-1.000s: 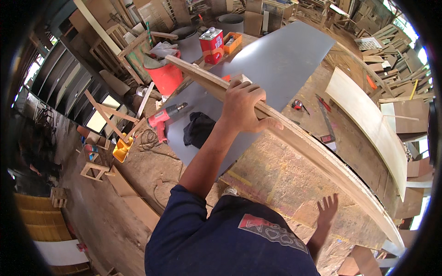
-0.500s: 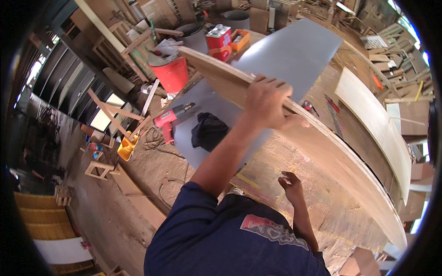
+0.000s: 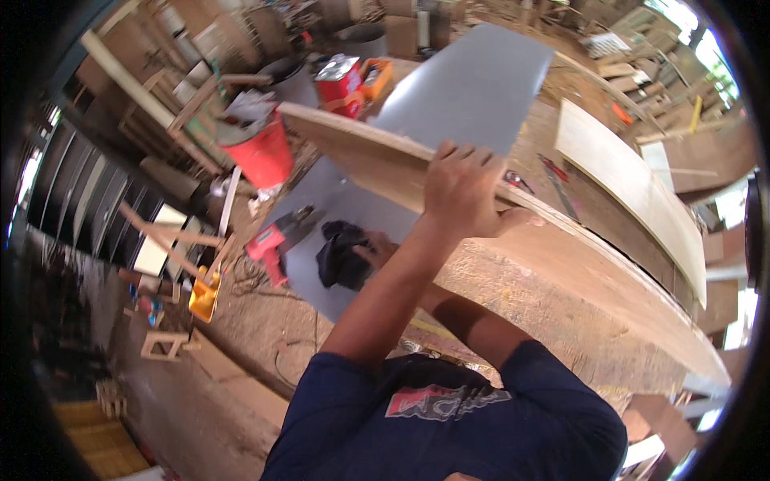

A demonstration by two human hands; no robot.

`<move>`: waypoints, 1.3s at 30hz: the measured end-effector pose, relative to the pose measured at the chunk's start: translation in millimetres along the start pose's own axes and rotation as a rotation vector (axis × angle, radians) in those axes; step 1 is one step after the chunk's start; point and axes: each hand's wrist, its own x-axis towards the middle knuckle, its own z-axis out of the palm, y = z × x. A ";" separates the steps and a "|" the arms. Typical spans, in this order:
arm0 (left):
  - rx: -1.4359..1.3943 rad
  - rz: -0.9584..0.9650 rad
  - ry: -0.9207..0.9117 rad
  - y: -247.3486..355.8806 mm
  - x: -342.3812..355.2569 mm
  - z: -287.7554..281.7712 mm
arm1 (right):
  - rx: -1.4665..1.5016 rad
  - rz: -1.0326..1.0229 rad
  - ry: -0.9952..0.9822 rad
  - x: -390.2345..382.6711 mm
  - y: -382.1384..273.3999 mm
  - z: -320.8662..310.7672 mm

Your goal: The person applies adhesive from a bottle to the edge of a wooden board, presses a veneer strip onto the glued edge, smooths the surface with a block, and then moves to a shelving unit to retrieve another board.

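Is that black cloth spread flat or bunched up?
Bunched up: the black cloth lies in a rumpled heap on the gray sheet, the right hand at it.

The right hand [image 3: 378, 247] has moved from the right-hand part of the worktop [image 3: 497, 280] to the black cloth [image 3: 338, 260]; its fingers now lie at the cloth's right side. The right forearm [image 3: 465, 313] now crosses beneath the left forearm [image 3: 401, 284]. In view, the wooden board's [image 3: 365, 160] upper edge now reaches the tape measure [image 3: 516, 181].
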 end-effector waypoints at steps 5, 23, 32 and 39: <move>-0.010 0.061 0.029 -10.1 2.7 4.2 | -0.192 0.088 -0.136 34.6 -2.9 68.5; 0.069 0.148 0.004 -1.5 19.0 34.5 | -0.047 0.510 -0.230 -125.9 23.7 1.5; 0.102 0.197 0.026 -7.5 11.3 38.1 | 0.567 0.838 0.397 -224.6 -19.7 -103.5; 0.190 0.223 0.045 -10.5 1.1 32.6 | 0.859 1.087 0.926 -324.5 -86.4 -185.4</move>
